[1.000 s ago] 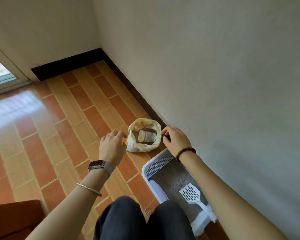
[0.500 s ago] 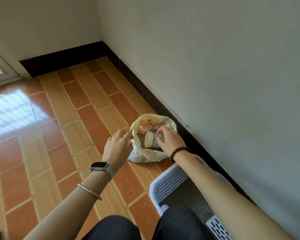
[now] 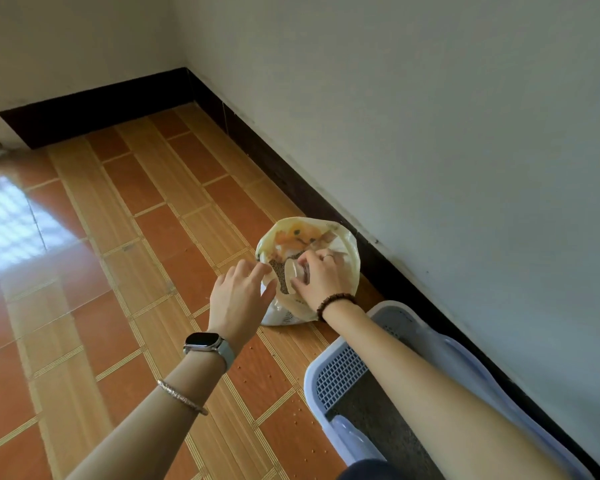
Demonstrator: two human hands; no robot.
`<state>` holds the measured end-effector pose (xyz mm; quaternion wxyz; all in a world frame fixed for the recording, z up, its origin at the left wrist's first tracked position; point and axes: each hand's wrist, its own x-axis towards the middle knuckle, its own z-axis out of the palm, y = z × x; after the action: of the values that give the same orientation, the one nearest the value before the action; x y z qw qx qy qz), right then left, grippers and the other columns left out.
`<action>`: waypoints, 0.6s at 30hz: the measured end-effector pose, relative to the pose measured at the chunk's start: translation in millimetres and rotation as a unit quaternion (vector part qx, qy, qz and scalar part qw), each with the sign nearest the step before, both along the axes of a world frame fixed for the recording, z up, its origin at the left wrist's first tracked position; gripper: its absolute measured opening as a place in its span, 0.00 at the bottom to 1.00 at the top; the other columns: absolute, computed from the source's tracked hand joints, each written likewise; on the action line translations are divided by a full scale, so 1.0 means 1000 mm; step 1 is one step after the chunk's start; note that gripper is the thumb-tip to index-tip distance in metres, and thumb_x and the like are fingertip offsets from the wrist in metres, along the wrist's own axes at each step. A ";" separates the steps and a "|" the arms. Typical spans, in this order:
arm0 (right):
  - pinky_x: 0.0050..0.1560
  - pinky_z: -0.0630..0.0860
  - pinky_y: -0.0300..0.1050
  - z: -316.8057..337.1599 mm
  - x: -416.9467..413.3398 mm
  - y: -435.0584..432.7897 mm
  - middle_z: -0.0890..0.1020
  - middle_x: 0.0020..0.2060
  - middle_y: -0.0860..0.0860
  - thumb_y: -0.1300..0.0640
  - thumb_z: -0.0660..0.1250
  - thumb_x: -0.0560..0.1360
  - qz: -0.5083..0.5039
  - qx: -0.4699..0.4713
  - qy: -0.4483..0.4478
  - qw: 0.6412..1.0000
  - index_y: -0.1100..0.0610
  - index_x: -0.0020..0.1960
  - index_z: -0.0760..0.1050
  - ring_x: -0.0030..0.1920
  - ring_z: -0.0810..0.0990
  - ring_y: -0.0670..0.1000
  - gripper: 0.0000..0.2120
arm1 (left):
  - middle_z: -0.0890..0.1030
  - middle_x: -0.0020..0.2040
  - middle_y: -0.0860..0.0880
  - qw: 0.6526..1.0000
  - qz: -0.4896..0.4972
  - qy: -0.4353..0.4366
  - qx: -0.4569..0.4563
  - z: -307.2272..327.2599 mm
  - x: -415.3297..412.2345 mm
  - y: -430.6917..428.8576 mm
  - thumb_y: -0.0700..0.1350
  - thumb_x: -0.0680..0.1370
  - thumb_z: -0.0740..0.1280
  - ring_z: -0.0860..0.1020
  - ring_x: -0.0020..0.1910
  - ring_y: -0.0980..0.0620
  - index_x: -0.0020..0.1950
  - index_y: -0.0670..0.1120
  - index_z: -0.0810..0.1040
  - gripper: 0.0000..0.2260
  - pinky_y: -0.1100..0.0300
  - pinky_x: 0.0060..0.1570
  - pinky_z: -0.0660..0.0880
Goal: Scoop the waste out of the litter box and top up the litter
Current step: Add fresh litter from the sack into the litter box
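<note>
A pale yellow litter bag (image 3: 340, 237) stands open on the tiled floor by the wall's dark skirting. Grey-brown litter (image 3: 282, 273) shows inside it. My right hand (image 3: 321, 278) reaches into the bag and grips a small white cup (image 3: 297, 271) lying on the litter. My left hand (image 3: 238, 296) pinches the bag's near rim, holding it open. The white litter box (image 3: 340, 372) with a grid step sits at the lower right, partly hidden by my right forearm; grey litter lies inside. The scoop is out of view.
The wall runs along the right with a dark skirting board (image 3: 291, 168). Orange and tan floor tiles (image 3: 136, 271) stretch left, with scattered litter grains near the box. My dark-trousered knee (image 3: 368, 471) shows at the bottom edge.
My right hand went from the bag's far rim into the bag and took hold of the cup. My left hand stays on the near rim. The view shifted up and left, hiding the scoop.
</note>
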<state>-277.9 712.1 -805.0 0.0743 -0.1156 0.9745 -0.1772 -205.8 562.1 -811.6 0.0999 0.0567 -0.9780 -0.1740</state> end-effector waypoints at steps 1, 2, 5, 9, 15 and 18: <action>0.59 0.70 0.50 -0.001 0.002 -0.002 0.73 0.57 0.51 0.44 0.68 0.72 -0.010 -0.011 0.001 1.000 0.48 0.53 0.74 0.59 0.69 0.55 0.13 | 0.78 0.50 0.48 1.000 0.000 0.002 -0.002 -0.001 0.000 0.001 0.51 0.78 0.65 0.78 0.47 0.45 0.54 0.48 0.78 0.10 0.51 0.45 0.73; 0.57 0.71 0.49 -0.002 0.004 -0.004 0.73 0.58 0.51 0.43 0.69 0.71 -0.021 -0.020 0.003 1.000 0.47 0.52 0.74 0.59 0.69 0.55 0.13 | 0.78 0.51 0.48 1.000 0.002 0.004 -0.002 -0.001 0.000 0.001 0.51 0.78 0.65 0.78 0.47 0.45 0.54 0.48 0.79 0.10 0.51 0.46 0.73; 0.55 0.71 0.48 -0.005 0.005 -0.008 0.72 0.58 0.52 0.44 0.71 0.70 -0.066 -0.041 0.002 0.997 0.46 0.48 0.76 0.59 0.69 0.55 0.11 | 0.78 0.51 0.47 1.000 0.009 0.008 0.006 -0.002 0.001 0.002 0.51 0.77 0.66 0.78 0.49 0.44 0.53 0.48 0.79 0.09 0.51 0.48 0.73; 0.55 0.71 0.47 -0.005 0.002 -0.005 0.74 0.56 0.53 0.42 0.72 0.68 -0.091 -0.069 -0.029 0.993 0.48 0.47 0.74 0.55 0.71 0.52 0.14 | 0.78 0.53 0.46 0.999 0.016 -0.003 0.029 -0.002 0.005 0.006 0.52 0.78 0.65 0.77 0.50 0.44 0.55 0.47 0.78 0.11 0.51 0.47 0.73; 0.58 0.71 0.49 0.003 0.000 0.006 0.77 0.55 0.53 0.38 0.73 0.65 -0.066 -0.041 -0.106 0.991 0.50 0.55 0.71 0.59 0.73 0.54 0.25 | 0.78 0.52 0.47 1.000 0.014 0.006 0.013 0.000 0.010 0.009 0.48 0.78 0.65 0.77 0.48 0.44 0.54 0.48 0.78 0.08 0.51 0.45 0.74; 0.60 0.73 0.51 0.004 -0.003 0.007 0.76 0.56 0.51 0.39 0.74 0.64 -0.065 -0.048 -0.118 0.990 0.50 0.56 0.69 0.61 0.72 0.53 0.27 | 0.78 0.51 0.46 1.000 0.000 0.006 -0.016 -0.001 0.011 0.007 0.41 0.76 0.66 0.77 0.46 0.44 0.55 0.48 0.78 0.09 0.51 0.43 0.73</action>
<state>-281.1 719.4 -800.8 0.1716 -0.0333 0.9547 -0.2408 -194.4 569.0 -812.9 0.1070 0.0542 -0.9801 -0.1582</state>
